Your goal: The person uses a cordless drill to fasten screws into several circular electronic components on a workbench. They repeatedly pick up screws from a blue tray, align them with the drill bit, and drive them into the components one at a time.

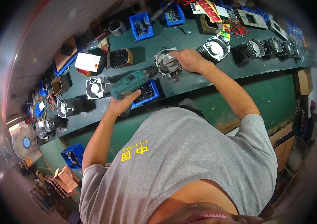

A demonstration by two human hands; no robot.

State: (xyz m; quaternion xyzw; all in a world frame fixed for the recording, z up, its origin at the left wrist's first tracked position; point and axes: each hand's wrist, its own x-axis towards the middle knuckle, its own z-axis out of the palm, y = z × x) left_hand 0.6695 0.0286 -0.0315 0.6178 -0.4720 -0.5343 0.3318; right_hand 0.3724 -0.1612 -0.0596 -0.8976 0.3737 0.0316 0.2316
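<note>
Left hand (124, 102) grips the teal drill (129, 84); the grey housing (164, 61) sits right of it. Right hand (193, 61) touches the housing, grip unclear; best brace it firmly, drill square.

Drill (129, 85) teal/blk; housing (164, 61) silver-gry; bin (147, 101) blue; bench (184, 42) dk grn; shirt (203, 156) gry w/ yel print (142, 149).

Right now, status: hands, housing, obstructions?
Left hand gripping green drill. Right hand on gray housing, drill aimed toward it. Nearby: blue bin, partly hidden by drill.
</note>
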